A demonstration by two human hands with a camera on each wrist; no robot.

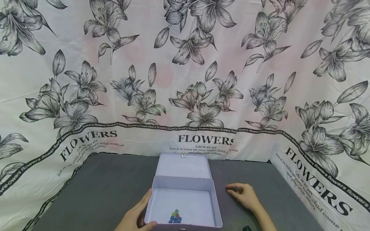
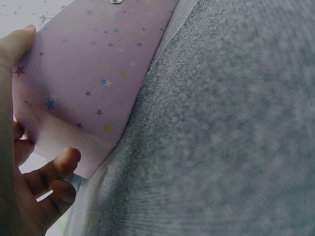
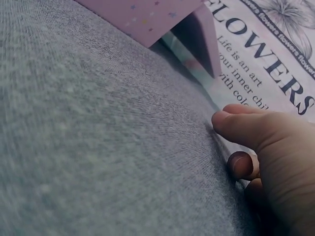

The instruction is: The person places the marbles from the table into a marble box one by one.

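A pale lilac box (image 1: 217,205) lies with its hinged lid (image 1: 183,165) tipped back, opening upward. My left hand (image 1: 135,216) holds its front left corner, thumb over the front rim and fingers along the left wall. Stars dot the outside of the box (image 2: 93,83) in the left wrist view. Inside, near the front wall, a small cluster of blue, green, yellow and red balls (image 1: 175,218) rests on the floor of the box. To the right of the box, my right hand (image 1: 245,195) stays close over the table, fingers loosely bent, holding nothing.
Grey cloth (image 1: 110,186) covers the table. A white curtain with black flower drawings (image 1: 202,96) and lettering rises behind the box and along both sides. Close to my right forearm, a small dark object (image 1: 247,228) shows at the lower frame edge.
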